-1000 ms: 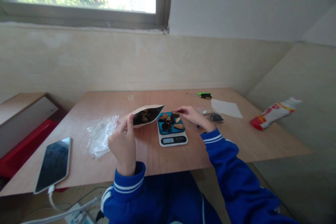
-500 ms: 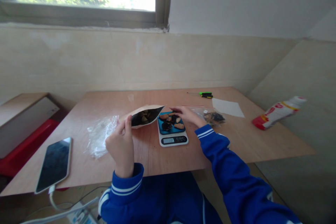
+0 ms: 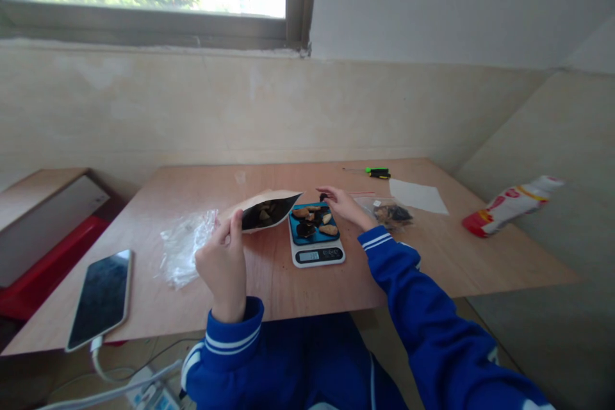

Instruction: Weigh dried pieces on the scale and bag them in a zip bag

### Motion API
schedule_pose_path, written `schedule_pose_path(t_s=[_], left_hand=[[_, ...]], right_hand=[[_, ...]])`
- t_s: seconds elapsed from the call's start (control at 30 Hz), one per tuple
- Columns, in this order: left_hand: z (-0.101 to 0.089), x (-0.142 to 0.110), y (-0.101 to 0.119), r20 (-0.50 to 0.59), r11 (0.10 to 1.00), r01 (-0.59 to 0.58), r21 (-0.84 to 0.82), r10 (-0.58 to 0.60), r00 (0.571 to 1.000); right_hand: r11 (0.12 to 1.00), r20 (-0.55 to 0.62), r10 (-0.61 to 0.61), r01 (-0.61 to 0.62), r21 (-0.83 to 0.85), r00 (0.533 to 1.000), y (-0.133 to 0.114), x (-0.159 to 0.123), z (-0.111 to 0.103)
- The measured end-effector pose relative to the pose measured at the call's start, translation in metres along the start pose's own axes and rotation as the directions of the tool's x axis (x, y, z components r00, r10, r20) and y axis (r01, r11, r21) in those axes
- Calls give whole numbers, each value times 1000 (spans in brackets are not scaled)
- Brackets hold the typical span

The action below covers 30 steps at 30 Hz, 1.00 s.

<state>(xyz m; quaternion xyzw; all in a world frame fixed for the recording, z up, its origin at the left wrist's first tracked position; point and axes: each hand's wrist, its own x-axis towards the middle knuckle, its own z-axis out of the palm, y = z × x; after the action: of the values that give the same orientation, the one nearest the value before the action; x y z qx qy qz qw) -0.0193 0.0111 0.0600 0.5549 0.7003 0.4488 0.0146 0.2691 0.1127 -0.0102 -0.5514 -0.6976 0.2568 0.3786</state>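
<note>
Change from half second earlier: right hand (image 3: 343,205) raised slightly off far edge of blue tray, small dark piece (image 3: 323,196) now pinched in fingertips. Left hand (image 3: 223,256) unmoved, clenched on tan paper pouch (image 3: 266,210), mouth open toward white digital scale (image 3: 316,248).
Blue tray (image 3: 312,237) on scale: brown and dark pieces.
Crumpled clear plastic (image 3: 185,246) just left of pouch.
Clear bag with dark contents (image 3: 389,213) right of scale.
Black smartphone (image 3: 99,298) near front-left table (image 3: 432,256) edge.
Bare wood between scale and front edge.
</note>
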Motion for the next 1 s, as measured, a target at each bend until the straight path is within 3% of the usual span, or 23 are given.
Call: schedule_pose_path(t_s=[0.13,0.43,0.8,1.0], left_hand=[[2,0,1,0,1000,1,0,-1,1000],[1,2,2,21,1000,23,-6,-23,1000],[4,2,-1,3,1000,10,-26,-10,1000],[6,0,1,8,1000,4,-22,-4,1000]], right_hand=[[999,-70,46,-47,-7,996,15,4,1],[997,-72,77,-78,-4,994,28,8,18],[994,-162,11,-29,-107,987,1,-39,-9],[989,-124,-67,50,-136,990,-17,-73,-18]])
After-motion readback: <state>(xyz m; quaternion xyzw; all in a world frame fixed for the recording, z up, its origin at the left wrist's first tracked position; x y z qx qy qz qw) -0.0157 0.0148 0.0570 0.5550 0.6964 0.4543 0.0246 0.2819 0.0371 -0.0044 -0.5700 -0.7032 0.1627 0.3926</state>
